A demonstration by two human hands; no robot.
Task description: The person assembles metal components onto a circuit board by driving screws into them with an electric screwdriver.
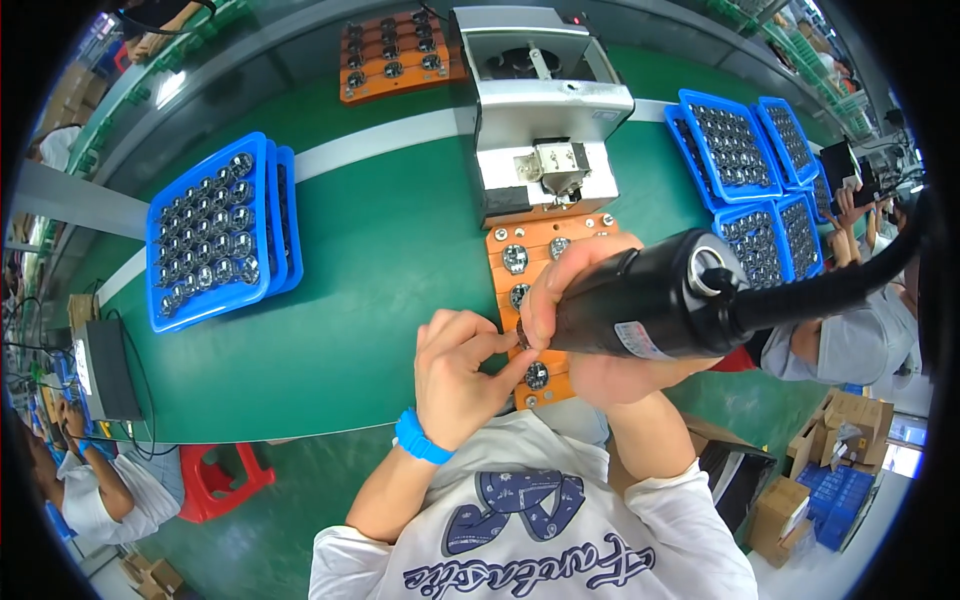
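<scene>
In front of me lies an orange fixture plate (500,262) with several small round circuit-like parts (514,259) in its seats. My right hand (618,378) is wrapped round a thick black electric screwdriver (625,300), its cable leading off to the right. The driver's tip points down at the plate and is hidden behind my fingers. My left hand (458,370), a blue band on its wrist, pinches at a round part (522,335) beside that tip. Fingers cover most of this part. Closer to me, another round part (537,376) sits in the plate.
A silver-and-black machine (548,105) stands just behind the plate. Blue trays (270,215) filled with round parts are stacked at left, with more blue trays (735,150) at right. Another loaded orange plate (395,85) lies at the back. Other people sit along both sides.
</scene>
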